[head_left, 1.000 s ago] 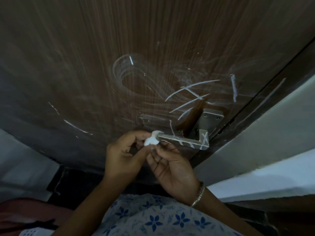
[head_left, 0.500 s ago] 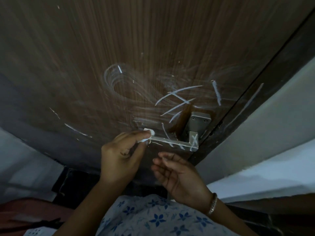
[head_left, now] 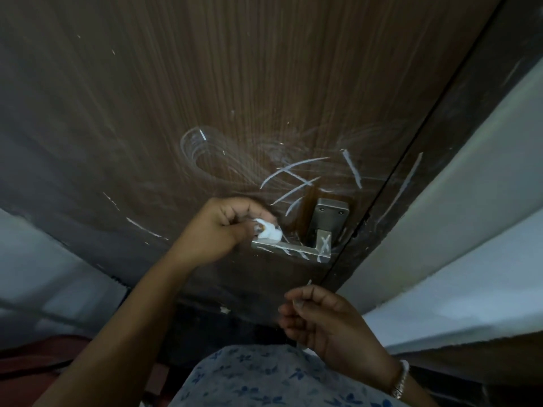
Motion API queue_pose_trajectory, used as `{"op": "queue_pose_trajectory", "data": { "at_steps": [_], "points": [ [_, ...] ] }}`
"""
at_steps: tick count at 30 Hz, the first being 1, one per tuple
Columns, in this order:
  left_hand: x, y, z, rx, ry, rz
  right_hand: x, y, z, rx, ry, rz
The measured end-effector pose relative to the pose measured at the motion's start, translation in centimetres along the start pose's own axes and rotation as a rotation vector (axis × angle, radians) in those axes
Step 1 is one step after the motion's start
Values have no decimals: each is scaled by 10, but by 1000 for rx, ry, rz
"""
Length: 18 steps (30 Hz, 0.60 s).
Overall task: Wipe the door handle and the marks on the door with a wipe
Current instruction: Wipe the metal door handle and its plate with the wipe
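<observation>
Head view: a dark brown wood-grain door [head_left: 205,83] fills most of the scene, with its dark frame [head_left: 458,118] and a pale wall [head_left: 470,207] to the right. White chalky marks [head_left: 296,167] are scattered over the door. The heaviest strokes sit just above the handle, and there are faint smeared arcs to their left.

The silver square-section metal lever handle [head_left: 296,248] lies with its long axis left to right. Its free end points left and its elbow is to the right, near the door edge, under the backplate [head_left: 330,215]. White strokes also cross the lever, with an X on the elbow.

The left hand [head_left: 217,227] is at the lever's free end, its fingers and thumb curled in a pinch round a small crumpled white wipe [head_left: 269,230]. The wipe touches the top of the lever near that end. The right hand [head_left: 320,315] hangs below the handle and well apart from it. Its fingers are loosely curled and nothing shows in them.

The left hand is therefore the nearer one. The unwiped length of the lever runs away from it to the right, so the coming stroke probably follows that axis towards the elbow. The door marks lie above and to the right of the wipe.
</observation>
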State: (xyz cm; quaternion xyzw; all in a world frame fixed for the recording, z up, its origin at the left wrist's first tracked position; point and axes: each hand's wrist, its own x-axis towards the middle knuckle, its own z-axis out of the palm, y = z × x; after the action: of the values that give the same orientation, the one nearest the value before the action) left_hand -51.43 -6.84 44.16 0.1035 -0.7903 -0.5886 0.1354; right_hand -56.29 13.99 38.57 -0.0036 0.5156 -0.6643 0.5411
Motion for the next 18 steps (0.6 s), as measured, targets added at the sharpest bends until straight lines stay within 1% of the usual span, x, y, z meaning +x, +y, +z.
{"op": "queue_pose_trajectory", "data": {
  "at_steps": [2,4,5,8,10,12,13,15,18],
  "points": [
    [4,4,7,8,-61,-14,-6,1,-4,-19,25,-29],
    [7,8,19,86,-63,-4,-12,2,-10,-27,62,-62],
    [8,10,25,164,-35,40,-14,3,-12,-26,76,-76],
    [9,18,42,431,57,280,-20,5,-13,-7,100,-97],
    [9,19,50,599,50,373,-24,7,-16,6,117,-106],
    [10,18,56,738,27,342,-28,10,-19,11,139,-110],
    [10,17,59,763,29,314,-30,12,-21,15,148,-110],
    [10,16,64,704,61,268,-32,16,-23,15,161,-95],
    [12,18,65,518,102,142,-35,24,-25,12,164,-64]
  ]
}}
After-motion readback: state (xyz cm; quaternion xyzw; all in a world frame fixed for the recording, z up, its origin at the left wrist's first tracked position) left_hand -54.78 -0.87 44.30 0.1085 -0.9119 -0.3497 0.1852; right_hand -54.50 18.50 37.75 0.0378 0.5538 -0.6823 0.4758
